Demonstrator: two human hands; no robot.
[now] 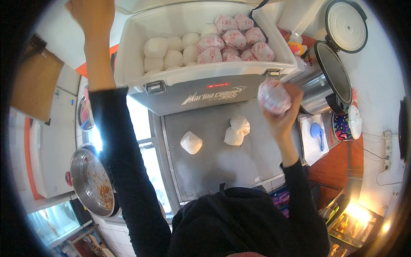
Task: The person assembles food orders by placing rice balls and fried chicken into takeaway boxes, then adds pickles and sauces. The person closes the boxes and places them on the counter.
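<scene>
My right hand (287, 107) is closed round a wrapped rice ball (274, 97), white with red print, in front of the right latch of a big cooler box (171, 96). My left hand (95, 17) is stretched far forward past the box's left side; the upper edge of the picture cuts it, and its fingers do not show clearly. Inside the box, plain white balls (156, 48) lie on the left and red-printed wrapped balls (234, 39) are heaped on the right. On the grey metal tabletop (209, 171) sit a single white ball (191, 142) and two more white balls (234, 135) touching each other.
To the right stands a large steel cooker (319, 81), open, its round lid (346, 26) raised behind. Near it are a blue scoop (317, 132) on a white tray (307, 150) and a patterned tub (342, 127). A round pan (81, 180) with brown crumbs is at the left.
</scene>
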